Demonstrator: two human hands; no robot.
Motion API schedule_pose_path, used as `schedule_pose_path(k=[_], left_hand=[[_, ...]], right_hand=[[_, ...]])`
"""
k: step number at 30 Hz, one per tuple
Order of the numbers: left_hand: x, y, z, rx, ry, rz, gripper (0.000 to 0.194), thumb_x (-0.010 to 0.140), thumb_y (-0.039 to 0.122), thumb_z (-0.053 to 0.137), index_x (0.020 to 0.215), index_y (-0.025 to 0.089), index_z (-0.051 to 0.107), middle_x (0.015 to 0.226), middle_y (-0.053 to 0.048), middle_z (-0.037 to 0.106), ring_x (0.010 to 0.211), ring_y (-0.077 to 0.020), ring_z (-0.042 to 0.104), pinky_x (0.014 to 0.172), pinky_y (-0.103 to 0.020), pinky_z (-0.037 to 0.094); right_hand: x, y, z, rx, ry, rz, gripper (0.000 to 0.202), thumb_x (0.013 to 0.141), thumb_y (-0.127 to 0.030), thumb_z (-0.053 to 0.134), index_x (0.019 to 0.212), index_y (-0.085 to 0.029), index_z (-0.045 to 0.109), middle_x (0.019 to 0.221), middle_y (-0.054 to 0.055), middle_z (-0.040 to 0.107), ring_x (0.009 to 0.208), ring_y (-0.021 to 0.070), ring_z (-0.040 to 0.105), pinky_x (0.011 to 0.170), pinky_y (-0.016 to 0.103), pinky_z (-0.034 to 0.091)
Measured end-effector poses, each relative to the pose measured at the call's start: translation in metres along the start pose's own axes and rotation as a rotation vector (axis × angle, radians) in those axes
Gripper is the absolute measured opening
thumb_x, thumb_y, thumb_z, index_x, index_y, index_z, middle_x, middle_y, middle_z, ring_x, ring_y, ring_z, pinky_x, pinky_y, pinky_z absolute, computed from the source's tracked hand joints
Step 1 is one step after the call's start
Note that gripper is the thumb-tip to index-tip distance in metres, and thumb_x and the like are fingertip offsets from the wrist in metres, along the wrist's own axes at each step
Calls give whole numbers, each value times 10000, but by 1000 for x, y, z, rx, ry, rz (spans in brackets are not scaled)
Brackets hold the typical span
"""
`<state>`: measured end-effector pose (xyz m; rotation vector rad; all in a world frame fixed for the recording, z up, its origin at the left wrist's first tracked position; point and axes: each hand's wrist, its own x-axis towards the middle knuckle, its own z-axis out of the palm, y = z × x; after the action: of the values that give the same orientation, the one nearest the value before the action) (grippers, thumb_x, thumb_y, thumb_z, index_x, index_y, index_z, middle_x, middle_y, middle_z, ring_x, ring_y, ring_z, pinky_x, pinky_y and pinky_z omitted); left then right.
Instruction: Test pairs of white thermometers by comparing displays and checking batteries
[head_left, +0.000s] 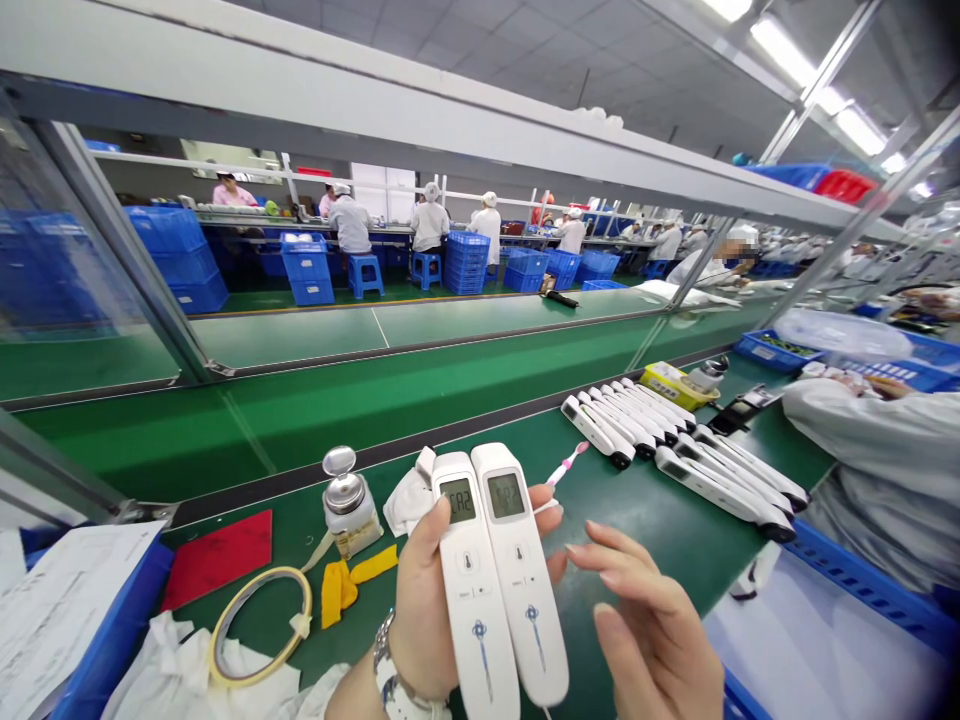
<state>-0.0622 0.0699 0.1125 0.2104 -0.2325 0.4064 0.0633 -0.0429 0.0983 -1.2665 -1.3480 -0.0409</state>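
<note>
So there are two white handheld thermometers (480,590) up front here, side by side in the person's left hand (424,610), screens facing up. That hand is wrapped right around the pair: thumb along the edge of one, fingertips poking out past the other. Each has one screen and one blue knot-like print. The right hand (660,625) is just beside them, fingers loosely spread, holding nothing. One watch (386,660) on the left wrist.

On the green tabletop (592,520), going around:
- one pump-top bottle (351,510), lid flipped up
- one roll of tape (307,600)
- one red sheet (221,558)
- a couple of yellow strips (375,565), near the bottle
- one white cloth (409,500), partly behind the thermometers
- one pink-and-white toothbrush (566,465)

Off to the right there are two groups of similar white units, a back row (637,415) and a shorter front row (727,480), packed too tight for an exact count. One yellow bin (664,388) is just past them, and one co-worker's white sleeve (862,420) shows at the far right.
</note>
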Motion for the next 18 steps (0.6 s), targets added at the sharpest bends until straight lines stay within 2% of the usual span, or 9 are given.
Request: schedule_pose_path(k=[3, 5, 7, 10, 13, 16, 18], left_hand=[[1, -1, -1, -25, -9, -3, 647, 878, 500, 277, 1311, 45, 432, 1230, -167, 559, 1107, -242, 532, 1004, -380, 342], [2, -2, -1, -40, -26, -1, 654, 873, 495, 280, 1305, 29, 436, 1199, -172, 577, 1049, -236, 557, 974, -366, 363], [2, -3, -1, -53, -26, -7, 669, 862, 499, 295, 1305, 15, 430, 1215, -180, 562, 1073, -245, 540, 986, -374, 350], [2, -4, -1, -56, 15, -26, 706, 853, 519, 298, 1314, -4, 406, 1258, -202, 524, 1150, -264, 492, 1046, -400, 280], [2, -4, -4, -64, 16, -7, 686, 873, 510, 262, 1313, 6, 412, 1282, -197, 507, 1202, -254, 459, 1066, -388, 260], [1, -3, -7, -57, -8, 0, 666, 884, 506, 246, 1317, 29, 414, 1296, -183, 498, 1237, -246, 430, 1062, -391, 276], [1, -2, -6, -36, -16, -3, 660, 882, 514, 255, 1324, 49, 409, 1320, -175, 475, 1249, -250, 417, 1063, -415, 279]], right_hand=[[4, -4, 0, -90, -152, -138, 352, 819, -34, 460, 1139, -183, 456, 1144, 86, 616, 1278, 283, 359, 1058, 496, 272], [8, -8, 3, -154, -200, -188, 372, 799, -29, 460, 1144, -168, 448, 1170, 84, 610, 1277, 278, 370, 1102, 498, 172], [12, -12, 7, -210, -225, -180, 368, 792, -28, 460, 1134, -163, 458, 1172, 77, 612, 1272, 265, 385, 1122, 476, 125], [14, -14, 12, -251, -251, -228, 350, 778, -76, 491, 1110, -187, 489, 1118, 47, 647, 1257, 256, 410, 1135, 454, 110], [13, -14, 10, -213, -258, -303, 351, 748, -86, 505, 1073, -214, 518, 969, 13, 700, 1169, 252, 511, 1135, 460, 127], [11, -12, 2, -157, -224, -235, 358, 741, -19, 469, 1021, -233, 532, 781, -25, 703, 1034, 227, 601, 1122, 505, 148], [8, -9, -3, -120, -156, -218, 366, 747, -2, 449, 1019, -232, 534, 760, -26, 692, 1001, 211, 604, 1114, 519, 158]])
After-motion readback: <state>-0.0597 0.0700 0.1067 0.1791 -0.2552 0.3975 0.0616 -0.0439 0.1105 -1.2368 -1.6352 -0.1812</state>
